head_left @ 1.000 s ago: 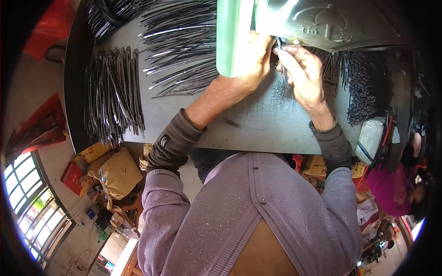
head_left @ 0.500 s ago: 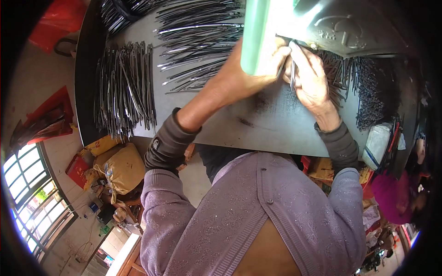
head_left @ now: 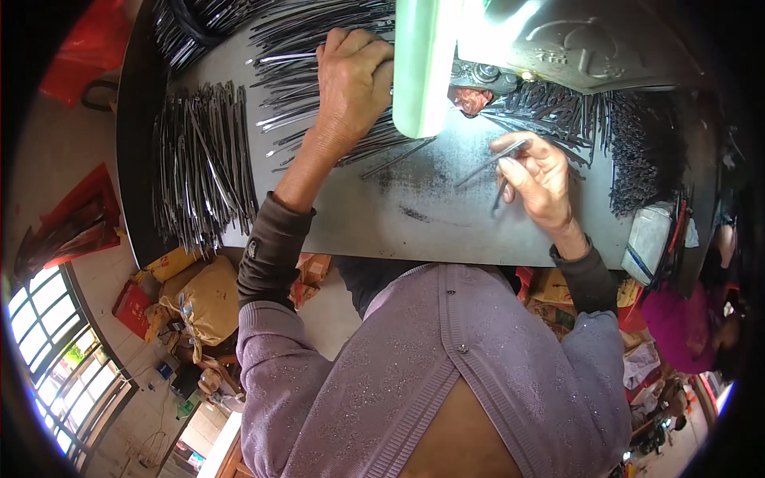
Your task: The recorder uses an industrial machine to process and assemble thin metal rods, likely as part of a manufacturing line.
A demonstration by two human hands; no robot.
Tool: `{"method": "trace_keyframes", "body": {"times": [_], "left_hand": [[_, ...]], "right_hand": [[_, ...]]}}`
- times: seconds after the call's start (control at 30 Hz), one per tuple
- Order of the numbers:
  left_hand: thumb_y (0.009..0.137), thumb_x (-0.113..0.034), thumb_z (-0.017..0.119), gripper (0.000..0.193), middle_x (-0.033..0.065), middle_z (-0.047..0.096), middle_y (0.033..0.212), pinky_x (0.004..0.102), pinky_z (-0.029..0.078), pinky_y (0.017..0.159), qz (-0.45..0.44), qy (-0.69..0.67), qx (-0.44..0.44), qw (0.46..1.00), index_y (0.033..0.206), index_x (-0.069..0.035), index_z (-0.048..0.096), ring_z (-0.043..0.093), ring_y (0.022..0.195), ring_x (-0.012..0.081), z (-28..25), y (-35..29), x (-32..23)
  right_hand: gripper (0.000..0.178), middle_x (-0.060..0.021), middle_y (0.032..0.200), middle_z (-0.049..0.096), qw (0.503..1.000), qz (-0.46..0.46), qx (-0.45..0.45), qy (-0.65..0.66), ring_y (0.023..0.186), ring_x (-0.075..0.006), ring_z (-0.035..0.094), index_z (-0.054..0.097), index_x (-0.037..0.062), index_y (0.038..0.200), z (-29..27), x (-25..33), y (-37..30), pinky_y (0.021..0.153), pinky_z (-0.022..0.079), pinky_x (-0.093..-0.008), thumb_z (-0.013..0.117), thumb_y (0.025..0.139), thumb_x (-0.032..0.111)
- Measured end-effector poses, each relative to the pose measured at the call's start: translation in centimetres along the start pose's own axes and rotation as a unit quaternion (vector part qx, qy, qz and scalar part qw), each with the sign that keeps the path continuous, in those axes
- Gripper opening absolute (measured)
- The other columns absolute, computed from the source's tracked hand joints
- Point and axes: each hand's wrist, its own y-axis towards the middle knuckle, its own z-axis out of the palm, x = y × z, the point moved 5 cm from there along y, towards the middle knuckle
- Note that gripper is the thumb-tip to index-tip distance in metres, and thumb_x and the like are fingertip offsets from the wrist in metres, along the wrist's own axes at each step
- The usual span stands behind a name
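Note:
My left hand (head_left: pixel 355 84) is over a wide pile of thin dark metal strips (head_left: pixel 291 107), its fingers curled down among them. What those fingers grip, if anything, is hidden under the hand. Lower right of the lamp, my right hand (head_left: pixel 538 175) is closed on a thin metal strip (head_left: pixel 484 166), pinched between thumb and fingers and slanting down to the left. A second short dark piece (head_left: pixel 500 195) pokes out below the same fingers. One loose strip (head_left: pixel 398 158) lies alone on the grey metal table (head_left: pixel 358 227).
A pale green lamp tube (head_left: pixel 418 72) glares beside a grey metal machine housing (head_left: pixel 590 44). More strips lie in a bundle (head_left: pixel 203 163) at left and a dense stack (head_left: pixel 645 155) at right. A white box (head_left: pixel 647 243) sits near the right table edge.
My hands have come apart from beside the machine. The left has gone left onto the strip pile; the right has dropped nearer to me, still holding a strip, now slanted.

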Motion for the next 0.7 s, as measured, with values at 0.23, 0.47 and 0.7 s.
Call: {"method": "trace_keyframes", "body": {"times": [0.23, 0.47, 0.7], "left_hand": [[0.073, -0.004, 0.062, 0.024, 0.0095, 0.058, 0.079, 0.0326, 0.046, 0.060, 0.169, -0.024, 0.036, 0.985, 0.096, -0.006, 0.056, 0.058, 0.067, 0.0261, 1.2, 0.5, -3.2], [0.073, -0.009, 0.061, 0.023, 0.0053, 0.055, 0.071, 0.0297, 0.040, 0.049, 0.177, 0.018, 0.099, 0.979, 0.095, -0.011, 0.061, 0.051, 0.055, 0.0195, 1.1, 1.0, -5.6], [0.066, -0.015, 0.057, 0.031, 0.0075, 0.049, 0.078, 0.0302, 0.042, 0.054, 0.310, -0.010, -0.021, 0.950, 0.096, -0.006, 0.058, 0.051, 0.072, 0.0184, 0.2, -0.8, -11.1]], "right_hand": [[0.021, -0.0082, 0.078, 0.055, 0.928, -0.224, -0.043, -0.295, 0.064, -0.0146, 0.054, 0.057, -0.0015, 0.086, -1.4, 1.1, -2.8, 0.056, 0.045, -0.0253, 0.059, 0.068, -0.012], [0.023, -0.0022, 0.067, 0.050, 0.797, -0.294, 0.027, -0.527, 0.059, -0.0172, 0.050, 0.063, 0.0044, 0.082, 0.6, 1.2, -3.9, 0.053, 0.041, -0.0294, 0.068, 0.060, 0.000], [0.017, -0.0031, 0.065, 0.048, 0.782, -0.328, 0.003, -0.530, 0.057, -0.0187, 0.048, 0.061, 0.0044, 0.073, 0.9, 0.7, -3.8, 0.048, 0.039, -0.0316, 0.066, 0.058, 0.001]]}}
